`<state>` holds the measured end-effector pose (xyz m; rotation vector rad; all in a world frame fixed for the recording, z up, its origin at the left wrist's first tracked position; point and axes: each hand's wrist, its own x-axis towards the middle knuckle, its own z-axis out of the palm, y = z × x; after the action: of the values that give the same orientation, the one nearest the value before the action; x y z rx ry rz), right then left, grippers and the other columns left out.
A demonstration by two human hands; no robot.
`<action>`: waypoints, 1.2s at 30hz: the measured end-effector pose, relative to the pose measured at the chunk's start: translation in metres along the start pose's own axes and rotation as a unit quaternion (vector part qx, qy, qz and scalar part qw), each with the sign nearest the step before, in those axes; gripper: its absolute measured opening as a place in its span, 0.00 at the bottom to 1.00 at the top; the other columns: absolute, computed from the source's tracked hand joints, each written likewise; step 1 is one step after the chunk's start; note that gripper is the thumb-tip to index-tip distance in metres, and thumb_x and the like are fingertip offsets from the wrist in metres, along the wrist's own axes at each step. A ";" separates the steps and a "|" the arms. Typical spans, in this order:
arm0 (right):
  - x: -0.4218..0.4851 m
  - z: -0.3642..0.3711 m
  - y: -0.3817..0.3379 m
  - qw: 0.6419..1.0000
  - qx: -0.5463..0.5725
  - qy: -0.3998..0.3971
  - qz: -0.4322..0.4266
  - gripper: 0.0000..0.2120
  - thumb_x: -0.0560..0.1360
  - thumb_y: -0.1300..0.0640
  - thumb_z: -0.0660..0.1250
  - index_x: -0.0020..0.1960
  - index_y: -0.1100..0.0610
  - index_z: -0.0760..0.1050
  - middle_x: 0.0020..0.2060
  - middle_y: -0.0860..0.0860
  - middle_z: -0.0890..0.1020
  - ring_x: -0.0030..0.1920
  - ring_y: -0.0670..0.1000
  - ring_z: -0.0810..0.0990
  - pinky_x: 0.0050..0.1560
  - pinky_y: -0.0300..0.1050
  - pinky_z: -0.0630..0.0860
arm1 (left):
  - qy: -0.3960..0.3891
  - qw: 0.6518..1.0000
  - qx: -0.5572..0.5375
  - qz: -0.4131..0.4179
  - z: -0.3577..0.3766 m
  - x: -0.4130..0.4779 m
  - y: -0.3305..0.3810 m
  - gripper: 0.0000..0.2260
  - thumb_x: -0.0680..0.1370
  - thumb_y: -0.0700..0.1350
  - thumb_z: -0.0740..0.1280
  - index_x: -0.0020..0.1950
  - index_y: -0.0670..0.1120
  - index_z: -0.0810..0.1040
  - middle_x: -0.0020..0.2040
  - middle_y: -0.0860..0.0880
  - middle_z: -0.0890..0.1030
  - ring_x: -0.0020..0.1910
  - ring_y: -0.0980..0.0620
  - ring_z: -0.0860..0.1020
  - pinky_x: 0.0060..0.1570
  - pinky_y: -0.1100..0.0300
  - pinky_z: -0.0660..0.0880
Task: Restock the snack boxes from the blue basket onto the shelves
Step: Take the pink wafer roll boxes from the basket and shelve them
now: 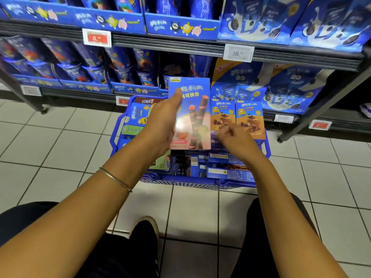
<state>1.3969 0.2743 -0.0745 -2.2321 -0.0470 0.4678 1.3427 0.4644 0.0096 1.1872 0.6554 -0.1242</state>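
Note:
My left hand (160,125) grips a blue and pink wafer-roll snack box (192,109), held upright above the blue basket (180,180). The thumb lies across the box's front. My right hand (234,139) hovers over the basket's right side with its fingers loosely curled, holding nothing, just in front of two upright blue and brown snack boxes (236,117). Several more boxes lie flat and on edge inside the basket. The shelves (180,45) behind it are packed with blue cookie packs.
The basket stands on a white tiled floor (50,141) in front of the lowest shelf. Price tags (238,53) hang on the shelf rails. A dark shelf leg (313,115) slants down at the right. My knees and one shoe (144,231) sit low in view.

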 end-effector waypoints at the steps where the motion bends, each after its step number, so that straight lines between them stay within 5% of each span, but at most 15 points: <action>1: 0.001 0.002 0.012 0.997 -0.062 -0.044 0.021 0.11 0.79 0.50 0.67 0.53 0.59 0.75 0.48 0.57 0.82 0.48 0.58 0.80 0.48 0.50 0.76 | 0.011 1.000 -0.014 -0.006 -0.001 0.001 0.001 0.24 0.85 0.60 0.64 0.73 0.44 0.78 0.66 0.45 0.83 0.53 0.42 0.81 0.68 0.34 0.75; 4: 0.004 0.012 0.036 0.963 -0.225 -0.131 0.067 0.14 0.76 0.50 0.70 0.59 0.54 0.74 0.51 0.53 0.81 0.54 0.57 0.79 0.61 0.56 0.76 | 0.024 0.999 -0.035 -0.025 -0.005 0.005 0.001 0.23 0.84 0.62 0.64 0.70 0.47 0.81 0.66 0.46 0.85 0.55 0.42 0.82 0.70 0.35 0.73; 7: 0.006 0.022 0.049 0.950 -0.289 -0.109 0.054 0.16 0.75 0.49 0.69 0.62 0.49 0.75 0.54 0.51 0.82 0.59 0.58 0.78 0.73 0.60 0.63 | 0.012 0.999 -0.040 -0.033 -0.007 0.004 0.003 0.19 0.85 0.62 0.64 0.62 0.50 0.84 0.58 0.46 0.88 0.50 0.43 0.85 0.66 0.36 0.77; 11: 0.009 0.022 0.055 0.959 -0.273 -0.072 0.026 0.13 0.76 0.48 0.72 0.58 0.48 0.74 0.53 0.51 0.83 0.57 0.57 0.79 0.69 0.60 0.68 | 0.001 0.999 -0.031 -0.034 -0.010 0.003 0.002 0.17 0.85 0.62 0.64 0.54 0.51 0.84 0.45 0.50 0.89 0.40 0.46 0.87 0.56 0.40 0.83; 14: 0.007 0.010 0.047 0.991 -0.127 -0.051 0.000 0.14 0.77 0.52 0.73 0.59 0.52 0.73 0.54 0.52 0.82 0.52 0.55 0.82 0.56 0.58 0.79 | 0.009 0.999 -0.034 -0.025 -0.012 0.005 0.002 0.16 0.85 0.61 0.64 0.52 0.51 0.84 0.47 0.50 0.89 0.41 0.46 0.87 0.56 0.40 0.83; 16: 0.001 0.001 0.035 0.999 0.012 -0.019 -0.031 0.12 0.79 0.54 0.71 0.60 0.55 0.74 0.54 0.51 0.83 0.52 0.52 0.84 0.52 0.54 0.82 | 0.016 0.999 -0.044 -0.017 -0.014 0.005 0.003 0.16 0.85 0.60 0.64 0.50 0.50 0.84 0.44 0.50 0.89 0.38 0.47 0.88 0.45 0.42 0.85; 20: -0.009 -0.013 0.006 0.974 0.214 0.041 -0.069 0.09 0.81 0.53 0.69 0.56 0.57 0.77 0.46 0.48 0.87 0.45 0.48 0.87 0.45 0.44 0.82 | 0.033 0.998 -0.055 0.007 -0.016 0.007 0.003 0.16 0.86 0.57 0.63 0.47 0.50 0.82 0.39 0.51 0.89 0.33 0.50 0.87 0.30 0.50 0.85; 23: -0.014 -0.021 -0.012 0.956 0.275 0.092 -0.053 0.11 0.80 0.46 0.68 0.51 0.54 0.77 0.37 0.51 0.84 0.40 0.54 0.82 0.45 0.49 0.77 | 0.041 0.998 -0.043 0.026 -0.018 0.010 0.003 0.16 0.87 0.58 0.62 0.48 0.51 0.82 0.38 0.53 0.88 0.33 0.52 0.87 0.32 0.53 0.85; 25: -0.018 -0.027 -0.023 0.938 0.328 0.106 -0.025 0.13 0.79 0.43 0.69 0.49 0.52 0.77 0.47 0.58 0.83 0.44 0.56 0.82 0.48 0.53 0.79 | 0.045 0.998 -0.036 0.031 -0.019 0.012 0.003 0.16 0.87 0.59 0.61 0.49 0.51 0.82 0.39 0.53 0.89 0.33 0.53 0.87 0.32 0.55 0.85; 28: -0.024 -0.031 -0.038 0.879 0.469 0.079 -0.018 0.13 0.80 0.47 0.70 0.42 0.53 0.75 0.44 0.56 0.80 0.40 0.47 0.85 0.41 0.42 0.82 | 0.039 0.998 -0.025 0.032 -0.017 0.013 0.002 0.17 0.86 0.60 0.61 0.49 0.51 0.82 0.38 0.53 0.88 0.32 0.53 0.87 0.28 0.56 0.83; 31: -0.025 -0.026 -0.053 0.870 0.489 0.050 -0.035 0.14 0.81 0.48 0.67 0.40 0.54 0.72 0.34 0.51 0.77 0.36 0.46 0.83 0.38 0.41 0.80 | 0.010 1.000 -0.010 0.021 -0.011 0.012 -0.001 0.19 0.86 0.62 0.60 0.49 0.52 0.84 0.39 0.52 0.89 0.33 0.52 0.87 0.26 0.56 0.81; 36: -0.023 -0.006 -0.070 0.867 0.495 0.047 -0.028 0.14 0.82 0.50 0.66 0.42 0.55 0.69 0.25 0.48 0.73 0.30 0.45 0.80 0.34 0.37 0.79 | -0.050 0.998 -0.026 -0.004 -0.001 0.007 -0.009 0.26 0.85 0.67 0.58 0.51 0.51 0.88 0.52 0.48 0.90 0.48 0.46 0.89 0.42 0.48 0.87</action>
<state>1.3859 0.3107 -0.0110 -1.2249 0.1516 0.2522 1.3440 0.4631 -0.0017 1.1210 0.5713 -0.1716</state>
